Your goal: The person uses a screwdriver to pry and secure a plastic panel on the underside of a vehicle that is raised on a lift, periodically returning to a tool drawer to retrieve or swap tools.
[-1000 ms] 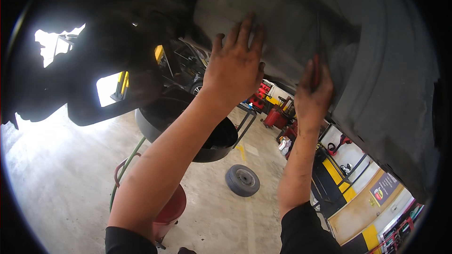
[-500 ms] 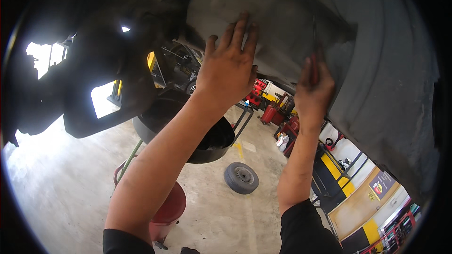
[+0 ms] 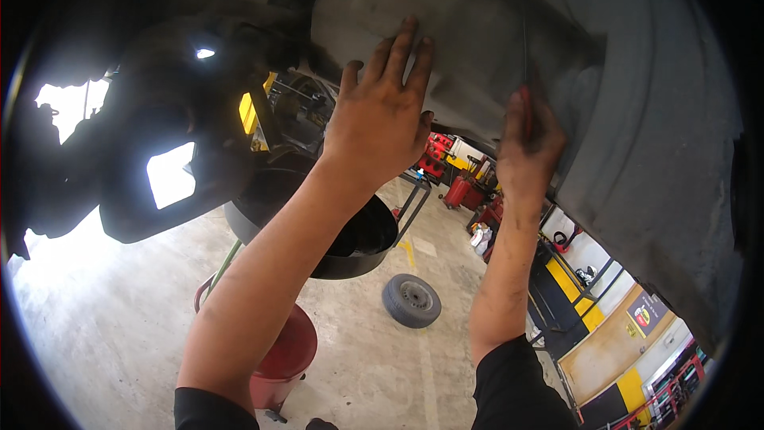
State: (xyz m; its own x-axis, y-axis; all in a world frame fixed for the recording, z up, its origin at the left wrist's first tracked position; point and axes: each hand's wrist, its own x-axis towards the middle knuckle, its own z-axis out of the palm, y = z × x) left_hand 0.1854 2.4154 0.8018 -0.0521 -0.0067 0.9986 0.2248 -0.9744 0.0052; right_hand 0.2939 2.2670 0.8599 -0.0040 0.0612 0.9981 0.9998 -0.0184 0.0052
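Overhead is the underside of a vehicle, with a grey splash panel (image 3: 477, 40) across the upper middle. My left hand (image 3: 380, 103) lies against this panel, its fingers spread and holding nothing. To its right, my right hand (image 3: 532, 139) is closed round the red handle of a screwdriver (image 3: 526, 107). The thin shaft points up along the panel; its tip is too dark to make out. A darker moulded liner (image 3: 652, 127) curves down beyond the right hand.
Left of my hands hang dark chassis parts (image 3: 179, 95). Below my left forearm stand a black round drain pan (image 3: 358, 263) and a red bucket (image 3: 290, 342). A wheel with tyre (image 3: 411, 300) lies on the concrete floor. Red workshop equipment (image 3: 461, 191) stands farther back.
The view has shifted slightly. My right hand has tilted the screwdriver a little, its shaft now leaning slightly more to the left. My left hand stays spread on the panel.
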